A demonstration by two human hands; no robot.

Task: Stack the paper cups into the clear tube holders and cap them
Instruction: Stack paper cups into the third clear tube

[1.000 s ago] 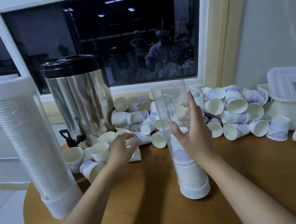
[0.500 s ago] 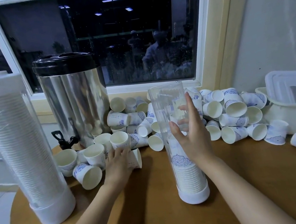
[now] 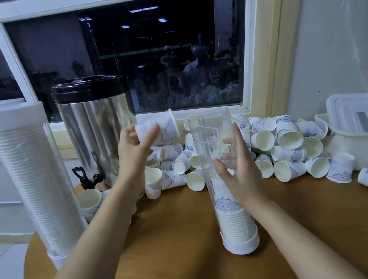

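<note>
At the worktop (image 3: 170,248) centre, item one: clear tube (image 3: 210,130), upright, with nested cups (image 3: 237,224) filling its lower part. My right grip (image 3: 241,176) clasps it midway; the fingers behind the wall look blurred. Left of its mouth, my left grip (image 3: 136,156) holds one paper cup (image 3: 164,128), tilted. Behind the tube: loose cups (image 3: 285,138), heaped, count unclear.
</note>
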